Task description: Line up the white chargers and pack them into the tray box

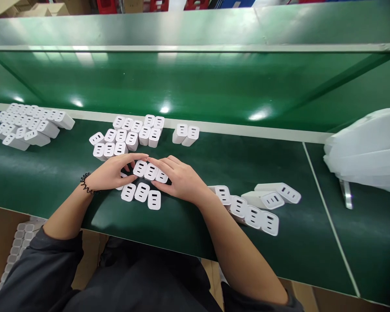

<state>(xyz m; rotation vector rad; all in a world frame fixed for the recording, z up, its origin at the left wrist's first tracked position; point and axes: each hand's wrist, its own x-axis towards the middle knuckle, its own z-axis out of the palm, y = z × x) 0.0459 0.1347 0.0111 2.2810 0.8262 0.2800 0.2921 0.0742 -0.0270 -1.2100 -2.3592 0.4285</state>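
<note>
White wall chargers with port slots on their top faces stand on the green table [182,229]. My left hand [115,170] curves around the left end of a short row of chargers [151,171], its thumb and fingers at the end charger. Around the right end of the same row, my right hand [178,177] has its thumb in front and fingers behind, partly covering the last charger. Just nearer to me stand several loose chargers [142,192], one of them partly hidden by my left hand. Both index fingertips nearly meet behind the row.
A group of chargers [131,141] stands behind my hands, with a pair [186,134] to its right. A larger cluster [29,123] is at far left. More chargers [253,216] lie beyond my right forearm. A white plastic bag [367,147] is at right; a green wall [195,86] rises behind.
</note>
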